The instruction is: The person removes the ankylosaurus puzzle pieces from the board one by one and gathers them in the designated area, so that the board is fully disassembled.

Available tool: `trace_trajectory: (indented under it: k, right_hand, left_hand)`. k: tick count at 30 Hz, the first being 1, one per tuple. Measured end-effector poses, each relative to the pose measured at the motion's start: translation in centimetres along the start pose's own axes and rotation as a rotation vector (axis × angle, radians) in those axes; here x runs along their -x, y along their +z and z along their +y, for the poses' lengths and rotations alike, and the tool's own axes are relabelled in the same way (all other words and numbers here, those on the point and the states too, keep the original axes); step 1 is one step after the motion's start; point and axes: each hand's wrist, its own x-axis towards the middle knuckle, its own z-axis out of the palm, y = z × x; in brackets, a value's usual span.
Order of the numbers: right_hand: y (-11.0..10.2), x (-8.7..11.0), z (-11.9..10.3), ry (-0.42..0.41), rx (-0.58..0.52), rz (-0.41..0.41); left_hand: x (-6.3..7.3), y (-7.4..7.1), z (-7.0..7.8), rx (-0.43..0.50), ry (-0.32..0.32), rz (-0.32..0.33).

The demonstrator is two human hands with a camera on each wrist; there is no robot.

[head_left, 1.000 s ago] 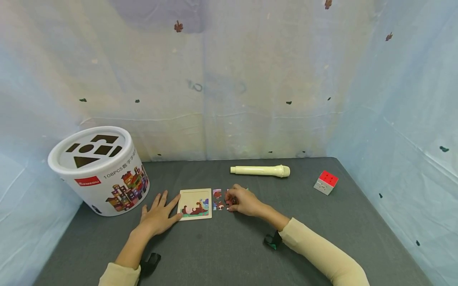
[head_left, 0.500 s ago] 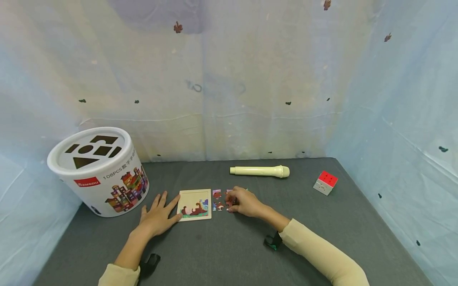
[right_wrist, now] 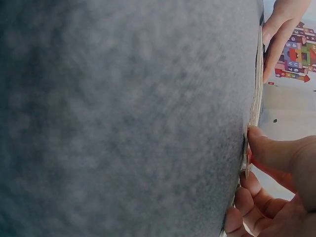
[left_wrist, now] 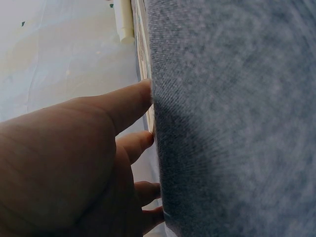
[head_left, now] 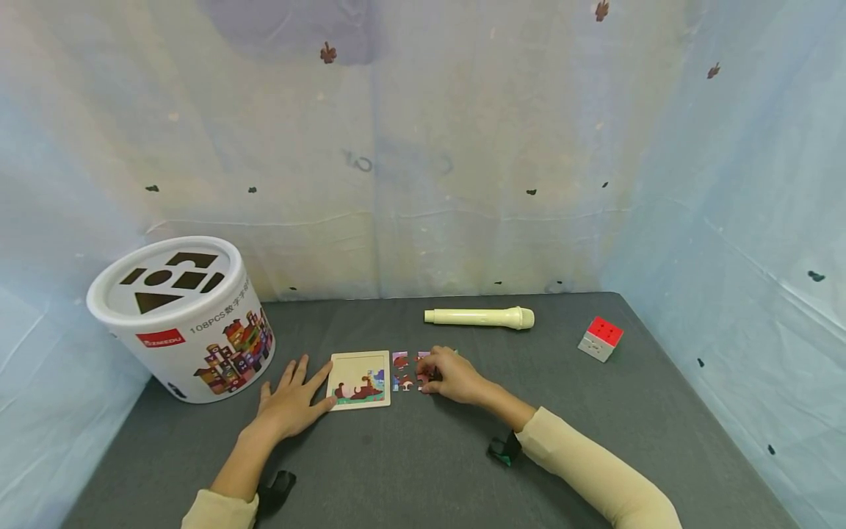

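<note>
My left hand point(head_left: 288, 404) lies spread on the grey table, its thumb and index fingertips touching the left edge of a square wooden puzzle board point(head_left: 360, 365). Pieces showing a brown animal fill the board's lower part; its upper part is bare wood. Just right of the board lie several loose puzzle pieces point(head_left: 400, 360). Over the right-hand ones bends my right hand point(head_left: 456, 376), partly covering them. In the right wrist view, its thumb and a finger pinch the edges of a thin puzzle piece point(right_wrist: 248, 168) close to the tabletop.
A large white block bucket point(head_left: 192, 323) with shaped holes in its lid stands at the left. Behind the pieces lies a pale yellow toy microphone point(head_left: 479, 317). A red and white cube point(head_left: 601, 339) sits at the right. Curtains enclose the table's back and sides.
Both hands and the board stay essentially in place. The right fingers shift only very slightly over the pieces. The whole head view drifts a little.
</note>
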Motion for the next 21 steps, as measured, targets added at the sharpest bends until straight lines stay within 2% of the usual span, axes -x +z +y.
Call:
trace_trajectory:
  k: [21]
  right_hand:
    - [0.11,0.19,-0.37,0.039,0.008,0.004]
  left_hand:
    - [0.18,-0.16,0.08,0.006,-0.003,-0.005]
